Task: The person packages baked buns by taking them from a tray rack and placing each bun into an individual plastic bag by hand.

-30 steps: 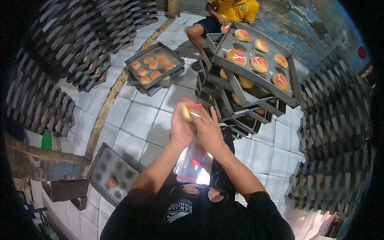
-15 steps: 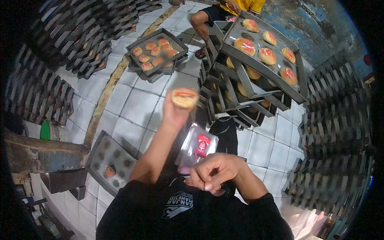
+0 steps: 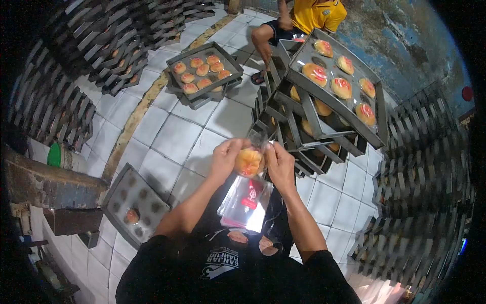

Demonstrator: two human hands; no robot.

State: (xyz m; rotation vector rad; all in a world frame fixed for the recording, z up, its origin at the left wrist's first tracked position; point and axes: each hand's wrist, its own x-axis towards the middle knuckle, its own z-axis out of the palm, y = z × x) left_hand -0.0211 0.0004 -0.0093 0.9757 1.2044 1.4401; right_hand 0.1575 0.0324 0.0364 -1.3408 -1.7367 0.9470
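A round golden bun with a red mark (image 3: 249,162) sits inside a clear plastic bag, held over my lap. My left hand (image 3: 226,158) is closed on the bag at its left side. At the bag's upper right, my right hand (image 3: 279,162) pinches the plastic between thumb and fingers. Below the bun, a pile of clear bags with a red label (image 3: 246,202) lies on my lap. The bag's upper edge is crumpled between both hands.
Stacked trays of wrapped buns (image 3: 331,86) stand at the right front, beside a seated person (image 3: 314,15). A tray of buns (image 3: 202,71) lies ahead. A tray with one bun (image 3: 134,205) is at the left. Tall tray stacks line both sides.
My right hand has moved up from near my lap to the bag. The bun is now lower, between both hands, with its bag's upper part gripped on both sides.
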